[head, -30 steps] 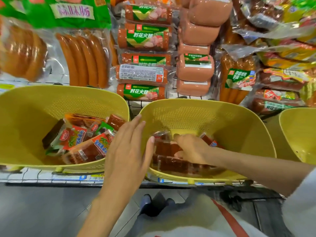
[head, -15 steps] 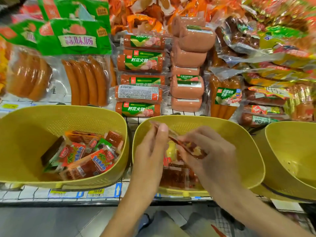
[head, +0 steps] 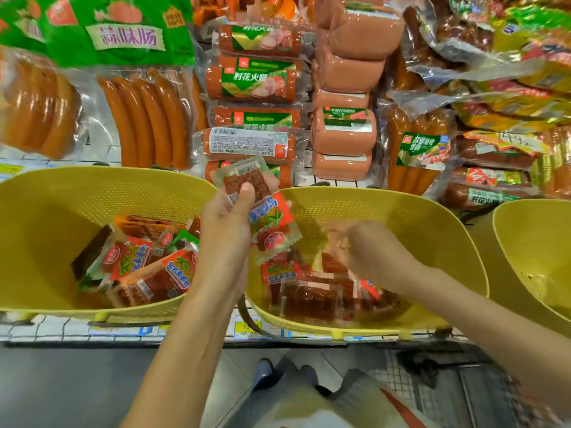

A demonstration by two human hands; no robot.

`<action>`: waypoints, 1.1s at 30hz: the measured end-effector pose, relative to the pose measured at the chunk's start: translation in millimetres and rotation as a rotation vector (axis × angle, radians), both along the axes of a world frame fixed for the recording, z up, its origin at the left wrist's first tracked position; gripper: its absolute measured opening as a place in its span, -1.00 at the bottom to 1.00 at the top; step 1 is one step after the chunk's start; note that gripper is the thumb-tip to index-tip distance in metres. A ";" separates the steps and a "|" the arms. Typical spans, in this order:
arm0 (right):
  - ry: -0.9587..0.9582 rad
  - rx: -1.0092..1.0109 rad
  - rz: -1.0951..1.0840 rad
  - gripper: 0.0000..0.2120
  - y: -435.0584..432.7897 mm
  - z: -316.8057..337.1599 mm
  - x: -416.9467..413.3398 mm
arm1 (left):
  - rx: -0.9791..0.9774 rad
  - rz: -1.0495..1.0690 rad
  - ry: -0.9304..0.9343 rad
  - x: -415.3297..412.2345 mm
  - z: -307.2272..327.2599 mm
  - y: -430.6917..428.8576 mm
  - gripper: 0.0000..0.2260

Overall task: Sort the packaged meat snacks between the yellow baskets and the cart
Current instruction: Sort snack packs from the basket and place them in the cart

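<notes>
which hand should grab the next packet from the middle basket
Right, probably: the right hand hangs just above the loose packets in the middle basket, while the left hand grips snack packets.

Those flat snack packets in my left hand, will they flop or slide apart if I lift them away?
Probably light: the left hand pinches the snack packets with thumb and fingers alone. Likely slippery: the wrappers look glossy and the packets fan apart, so one may slide out. They seem thin, so expect slight bending, not rolling.
</notes>
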State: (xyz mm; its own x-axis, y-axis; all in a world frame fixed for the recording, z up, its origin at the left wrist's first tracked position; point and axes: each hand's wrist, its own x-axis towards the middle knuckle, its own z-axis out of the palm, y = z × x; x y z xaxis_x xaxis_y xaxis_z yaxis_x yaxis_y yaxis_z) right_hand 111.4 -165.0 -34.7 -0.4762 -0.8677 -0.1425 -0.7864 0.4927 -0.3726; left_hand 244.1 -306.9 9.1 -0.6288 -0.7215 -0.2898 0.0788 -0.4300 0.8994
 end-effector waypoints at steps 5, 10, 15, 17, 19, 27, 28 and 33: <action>-0.047 0.682 0.265 -0.43 -20.4 -55.6 2.4 | 0.020 -0.066 -0.014 1.2 -5.4 -5.4 -0.77; 0.006 0.548 0.213 -0.66 -23.8 -65.6 9.4 | 0.059 -0.064 -0.004 7.1 -8.8 -7.8 -0.79; -0.076 0.300 -0.011 -0.78 -11.1 -51.3 -5.4 | 0.054 -0.098 -0.005 14.6 -10.0 -13.9 -0.76; -0.111 0.284 0.004 -0.80 -8.1 -50.3 -7.2 | 0.073 -0.105 0.010 16.7 -10.7 -14.4 -0.75; -0.095 0.392 0.115 -0.76 -7.9 -51.7 1.3 | 0.081 -0.115 0.032 19.0 -11.1 -13.7 -0.77; 0.344 0.525 0.415 -0.59 -16.7 -73.5 30.7 | 0.133 -0.108 0.074 33.0 -7.9 -14.3 -0.77; 0.322 0.510 0.358 -0.60 -16.1 -72.3 27.7 | 0.127 -0.108 0.077 35.0 -7.9 -15.2 -0.77; -0.132 0.336 0.026 -0.74 -9.2 -41.4 3.6 | 0.104 -0.136 0.096 36.6 -8.6 -13.2 -0.76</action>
State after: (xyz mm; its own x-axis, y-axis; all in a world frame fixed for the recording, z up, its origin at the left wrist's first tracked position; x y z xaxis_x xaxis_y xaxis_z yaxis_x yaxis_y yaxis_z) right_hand 115.0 -174.2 -76.1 -0.4130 -0.7736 -0.4805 -0.7564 0.5852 -0.2921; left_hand 280.7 -320.1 0.5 -0.7465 -0.5977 -0.2923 0.0971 -0.5324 0.8409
